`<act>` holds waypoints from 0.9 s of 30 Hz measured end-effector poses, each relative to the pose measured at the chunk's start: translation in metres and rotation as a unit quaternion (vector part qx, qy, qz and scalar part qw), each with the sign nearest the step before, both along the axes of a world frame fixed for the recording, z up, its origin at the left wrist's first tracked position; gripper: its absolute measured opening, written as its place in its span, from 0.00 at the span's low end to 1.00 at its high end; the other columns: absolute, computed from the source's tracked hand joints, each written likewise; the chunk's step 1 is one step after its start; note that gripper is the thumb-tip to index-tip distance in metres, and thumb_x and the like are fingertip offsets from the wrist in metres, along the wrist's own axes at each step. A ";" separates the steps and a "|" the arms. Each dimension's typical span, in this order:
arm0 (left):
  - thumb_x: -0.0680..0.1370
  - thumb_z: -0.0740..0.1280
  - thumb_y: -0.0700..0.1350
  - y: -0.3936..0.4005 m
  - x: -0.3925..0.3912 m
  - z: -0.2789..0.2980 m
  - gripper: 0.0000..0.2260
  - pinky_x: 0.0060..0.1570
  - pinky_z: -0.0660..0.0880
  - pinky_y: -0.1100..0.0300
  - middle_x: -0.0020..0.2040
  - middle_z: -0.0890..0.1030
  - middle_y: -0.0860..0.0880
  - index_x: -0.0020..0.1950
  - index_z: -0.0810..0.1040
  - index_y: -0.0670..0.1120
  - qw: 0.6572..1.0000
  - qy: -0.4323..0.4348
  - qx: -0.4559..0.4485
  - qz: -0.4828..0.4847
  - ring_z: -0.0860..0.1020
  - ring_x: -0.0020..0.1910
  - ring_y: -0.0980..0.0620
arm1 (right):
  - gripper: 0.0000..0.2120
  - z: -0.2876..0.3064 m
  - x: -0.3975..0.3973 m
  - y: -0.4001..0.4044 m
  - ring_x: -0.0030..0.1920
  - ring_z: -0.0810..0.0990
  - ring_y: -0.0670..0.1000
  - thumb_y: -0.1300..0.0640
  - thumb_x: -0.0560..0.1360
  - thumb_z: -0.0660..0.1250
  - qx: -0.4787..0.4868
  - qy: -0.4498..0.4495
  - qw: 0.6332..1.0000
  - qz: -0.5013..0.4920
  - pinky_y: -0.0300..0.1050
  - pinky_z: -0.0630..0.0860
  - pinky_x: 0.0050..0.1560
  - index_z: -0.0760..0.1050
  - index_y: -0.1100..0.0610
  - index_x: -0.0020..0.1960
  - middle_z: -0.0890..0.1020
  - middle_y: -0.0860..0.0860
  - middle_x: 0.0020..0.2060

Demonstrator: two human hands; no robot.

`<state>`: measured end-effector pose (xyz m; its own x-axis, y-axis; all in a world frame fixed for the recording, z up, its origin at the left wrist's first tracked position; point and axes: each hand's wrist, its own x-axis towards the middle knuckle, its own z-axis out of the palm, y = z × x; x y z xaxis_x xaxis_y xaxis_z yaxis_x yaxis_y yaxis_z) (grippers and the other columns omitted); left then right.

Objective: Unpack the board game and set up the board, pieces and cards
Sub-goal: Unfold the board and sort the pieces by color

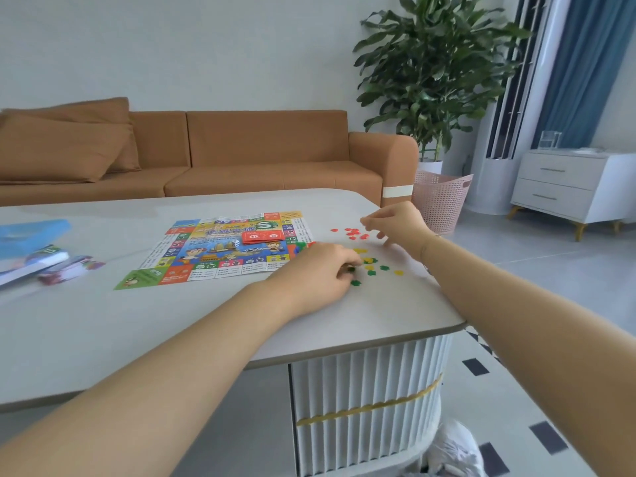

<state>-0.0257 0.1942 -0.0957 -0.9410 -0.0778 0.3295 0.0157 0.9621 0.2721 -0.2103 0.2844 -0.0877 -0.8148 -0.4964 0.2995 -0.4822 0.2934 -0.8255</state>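
On a pale living-room table (172, 325), a person sorts small plastic playing pieces beside an unfolded paper game board (220, 251), which lies flat near the table's middle with a red deck of cards (263, 235) resting on its upper right part, apparently already dealt its place. The left hand (315, 273) rests knuckles-up on the tabletop just off the board's right edge, fingers curled down over a scatter of green pieces (354, 282) and yellow pieces (369, 260); it seems to pinch one dark green piece at the fingertips, though the fingers hide the contact. The right hand (395, 223) hovers farther out near the table's far right edge, thumb and forefinger drawn narrow as if plucking or releasing, beside a separate cluster of red pieces (352, 233); whether it holds anything cannot be told. Keeping red apart from green and yellow suggests the pieces are being grouped by colour before play, and working off the board keeps its printed squares uncovered. At the table's left edge lie a blue box lid (32, 232) and, nearer, what looks like the game box (31, 263) with a small packet (69, 270), blurred, pushed clear of the working area. An orange sofa (241, 149) and a potted plant (433, 70) stand behind.
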 end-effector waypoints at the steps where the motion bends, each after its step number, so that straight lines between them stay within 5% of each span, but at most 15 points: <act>1: 0.78 0.59 0.38 0.000 0.000 0.001 0.17 0.51 0.68 0.65 0.60 0.79 0.47 0.65 0.77 0.46 1.000 0.001 0.003 0.007 0.76 0.57 0.49 | 0.08 0.000 0.004 0.007 0.35 0.76 0.47 0.57 0.72 0.72 -0.006 0.001 1.000 -0.001 0.39 0.76 0.32 0.83 0.61 0.49 0.84 0.54 0.44; 6: 0.79 0.55 0.36 0.000 -0.002 0.004 0.20 0.66 0.66 0.59 0.69 0.73 0.46 0.69 0.73 0.45 0.999 -0.017 0.006 0.032 0.70 0.68 0.48 | 0.08 -0.002 0.027 0.044 0.41 0.79 0.47 0.62 0.76 0.67 0.048 0.020 0.998 0.037 0.40 0.77 0.50 0.83 0.60 0.52 0.83 0.51 0.46; 12: 0.77 0.54 0.33 0.005 0.015 0.022 0.22 0.65 0.69 0.54 0.70 0.72 0.46 0.68 0.73 0.46 0.997 -0.024 0.029 0.061 0.70 0.68 0.48 | 0.11 -0.002 0.051 0.071 0.54 0.79 0.47 0.64 0.78 0.62 0.046 -0.081 0.991 0.091 0.39 0.74 0.61 0.81 0.55 0.53 0.82 0.49 0.55; 15: 0.79 0.53 0.34 0.013 0.038 0.034 0.21 0.50 0.75 0.59 0.68 0.73 0.49 0.69 0.73 0.46 0.993 -0.012 0.073 0.087 0.74 0.64 0.47 | 0.11 0.002 0.067 0.086 0.49 0.77 0.45 0.66 0.77 0.61 0.033 -0.073 0.994 0.079 0.35 0.74 0.51 0.81 0.56 0.50 0.81 0.50 0.55; 22: 0.75 0.57 0.34 0.047 0.117 0.068 0.19 0.57 0.74 0.58 0.61 0.78 0.49 0.61 0.79 0.48 0.986 -0.094 0.054 0.124 0.77 0.56 0.51 | 0.12 0.051 0.130 0.131 0.55 0.77 0.49 0.65 0.77 0.63 0.108 0.023 0.985 0.134 0.35 0.71 0.49 0.80 0.62 0.58 0.81 0.54 0.57; 27: 0.76 0.61 0.39 0.040 0.138 0.110 0.14 0.59 0.75 0.54 0.58 0.80 0.52 0.57 0.81 0.50 0.986 -0.109 0.001 0.127 0.77 0.57 0.51 | 0.11 0.088 0.152 0.132 0.57 0.77 0.48 0.61 0.75 0.68 0.203 0.112 0.959 0.161 0.40 0.71 0.60 0.81 0.59 0.57 0.82 0.50 0.54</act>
